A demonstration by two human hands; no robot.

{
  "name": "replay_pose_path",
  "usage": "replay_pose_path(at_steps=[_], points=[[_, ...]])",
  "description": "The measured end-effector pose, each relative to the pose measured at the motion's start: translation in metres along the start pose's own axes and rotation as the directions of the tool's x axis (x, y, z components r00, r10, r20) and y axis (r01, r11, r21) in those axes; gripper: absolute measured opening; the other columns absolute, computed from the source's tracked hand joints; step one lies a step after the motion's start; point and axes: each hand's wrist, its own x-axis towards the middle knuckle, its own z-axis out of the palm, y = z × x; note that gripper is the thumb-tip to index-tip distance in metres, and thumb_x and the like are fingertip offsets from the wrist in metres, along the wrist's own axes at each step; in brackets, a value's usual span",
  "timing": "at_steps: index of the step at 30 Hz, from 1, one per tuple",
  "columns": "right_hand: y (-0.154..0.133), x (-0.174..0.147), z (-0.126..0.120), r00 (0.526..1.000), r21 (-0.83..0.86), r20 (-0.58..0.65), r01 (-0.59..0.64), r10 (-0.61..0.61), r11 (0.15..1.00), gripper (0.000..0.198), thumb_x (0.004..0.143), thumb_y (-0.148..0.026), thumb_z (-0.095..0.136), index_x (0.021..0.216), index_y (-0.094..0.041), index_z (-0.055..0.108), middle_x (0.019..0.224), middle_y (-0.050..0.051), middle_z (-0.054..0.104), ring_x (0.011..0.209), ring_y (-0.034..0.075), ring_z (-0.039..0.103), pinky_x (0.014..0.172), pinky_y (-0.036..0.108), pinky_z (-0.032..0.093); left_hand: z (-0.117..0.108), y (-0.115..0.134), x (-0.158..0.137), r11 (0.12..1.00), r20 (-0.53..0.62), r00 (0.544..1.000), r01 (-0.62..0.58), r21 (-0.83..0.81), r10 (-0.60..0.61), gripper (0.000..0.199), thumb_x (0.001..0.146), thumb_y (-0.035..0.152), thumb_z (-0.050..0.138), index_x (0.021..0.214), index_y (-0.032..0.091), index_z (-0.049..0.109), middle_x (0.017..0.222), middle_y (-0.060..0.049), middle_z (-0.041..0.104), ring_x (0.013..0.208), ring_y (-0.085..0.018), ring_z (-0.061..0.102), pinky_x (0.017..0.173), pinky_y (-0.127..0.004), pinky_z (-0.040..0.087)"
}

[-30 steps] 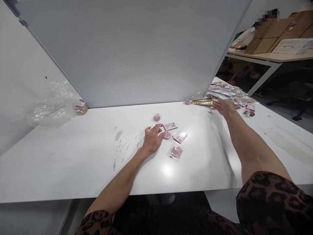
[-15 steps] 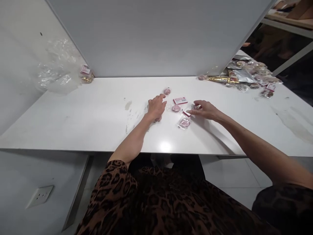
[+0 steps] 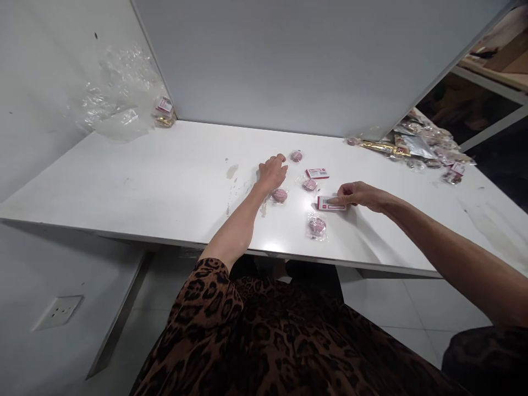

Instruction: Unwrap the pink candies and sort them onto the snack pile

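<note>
My left hand (image 3: 272, 171) rests palm down on the white table (image 3: 165, 187), fingers loosely spread, reaching toward a small pink wrapped disc (image 3: 296, 156). Another pink disc (image 3: 279, 195) lies just by its wrist. My right hand (image 3: 359, 194) pinches a small red-and-white card (image 3: 329, 203) flat against the tabletop. A second red-and-white card (image 3: 317, 174) lies a little farther back, with a pink disc (image 3: 309, 185) beside it. A clear packet holding a pink disc (image 3: 317, 226) sits nearest the table's front edge.
A grey partition (image 3: 289, 60) stands along the table's back. A heap of packets and gold wrappers (image 3: 416, 146) lies at the far right. Crumpled clear plastic (image 3: 111, 104) and a small packet (image 3: 164, 110) sit at the far left corner. A wall socket (image 3: 58, 312) is low left.
My right hand came back from the heap at the far right to the middle and now pinches a red-and-white card. My left hand shifted slightly back, uncovering a pink disc.
</note>
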Motion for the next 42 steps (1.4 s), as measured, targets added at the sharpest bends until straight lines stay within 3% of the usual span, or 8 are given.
replay_pose_path(at_steps=[7,12,16,21,26,34,39,42], points=[[-0.020,0.036,-0.020,0.936,0.035,-0.328,0.150,-0.131,0.988,0.068,0.052,-0.077,0.092,0.070,-0.022,0.056,0.070,0.004,0.057,0.075,0.019,0.053,0.066,0.035,0.043,0.011,0.018,-0.009,0.953,0.116,0.947,-0.302,-0.001,0.300,0.035,0.104,0.037,0.049,0.135,0.023,0.060,0.147,-0.010,0.060,0.138,-0.028,0.050,0.115,-0.044,0.034],[-0.037,0.070,-0.016,0.932,-0.161,-0.156,0.303,-0.327,0.939,0.064,0.053,-0.072,0.091,0.078,-0.021,0.062,0.108,0.008,0.069,0.101,0.026,0.059,0.085,0.036,0.049,0.020,0.022,-0.017,0.906,0.278,0.872,-0.422,0.011,0.403,0.036,0.104,0.044,0.049,0.132,0.026,0.063,0.145,-0.008,0.061,0.138,-0.030,0.048,0.116,-0.048,0.031],[-0.040,0.085,-0.012,0.961,-0.332,-0.030,0.248,-0.273,0.910,0.057,0.056,-0.058,0.091,0.091,-0.022,0.064,0.100,0.006,0.069,0.093,0.024,0.060,0.081,0.035,0.049,0.022,0.017,-0.015,0.917,0.282,0.881,-0.400,0.012,0.380,0.033,0.101,0.043,0.053,0.127,0.027,0.066,0.137,-0.008,0.066,0.133,-0.030,0.052,0.115,-0.049,0.032],[-0.041,0.085,-0.009,0.986,-0.198,-0.016,0.158,-0.164,0.967,0.074,0.050,-0.048,0.096,0.109,-0.022,0.060,0.093,0.005,0.070,0.084,0.023,0.063,0.075,0.035,0.051,0.020,0.018,-0.016,0.914,0.296,0.888,-0.394,0.092,0.353,0.039,0.101,0.039,0.050,0.137,0.026,0.061,0.144,-0.010,0.063,0.136,-0.029,0.051,0.115,-0.048,0.032],[-0.044,0.066,-0.004,0.994,-0.165,-0.041,0.094,-0.102,0.982,0.062,0.046,-0.057,0.097,0.085,-0.023,0.063,0.083,0.004,0.068,0.084,0.024,0.060,0.073,0.035,0.050,0.019,0.018,-0.018,0.918,0.279,0.895,-0.386,0.092,0.348,0.041,0.101,0.038,0.050,0.139,0.025,0.059,0.145,-0.010,0.063,0.139,-0.030,0.051,0.117,-0.050,0.032],[0.005,-0.003,-0.002,0.974,0.270,-0.220,0.001,0.061,0.963,0.055,0.063,-0.061,0.091,0.077,-0.022,0.055,0.074,0.003,0.057,0.068,0.017,0.050,0.057,0.029,0.038,0.016,0.016,-0.020,0.931,0.246,0.912,-0.355,0.078,0.328,0.039,0.100,0.037,0.053,0.136,0.026,0.062,0.143,-0.009,0.065,0.137,-0.028,0.053,0.119,-0.050,0.034],[0.077,-0.035,-0.057,0.886,0.496,-0.380,-0.049,0.267,0.867,0.051,0.073,-0.055,0.091,0.075,-0.020,0.055,0.063,0.000,0.052,0.052,0.009,0.039,0.046,0.025,0.026,0.015,0.017,-0.021,0.943,0.256,0.915,-0.330,0.032,0.312,0.035,0.102,0.036,0.053,0.135,0.027,0.062,0.143,-0.007,0.065,0.138,-0.027,0.052,0.121,-0.050,0.032],[0.095,-0.019,-0.113,0.747,0.455,-0.558,-0.089,0.361,0.886,0.036,0.088,-0.034,0.083,0.072,-0.017,0.055,0.059,0.004,0.055,0.048,0.008,0.039,0.045,0.026,0.026,0.018,0.017,-0.020,0.943,0.249,0.917,-0.331,0.032,0.313,0.034,0.103,0.036,0.053,0.134,0.026,0.062,0.141,-0.006,0.066,0.138,-0.026,0.053,0.121,-0.049,0.032]])
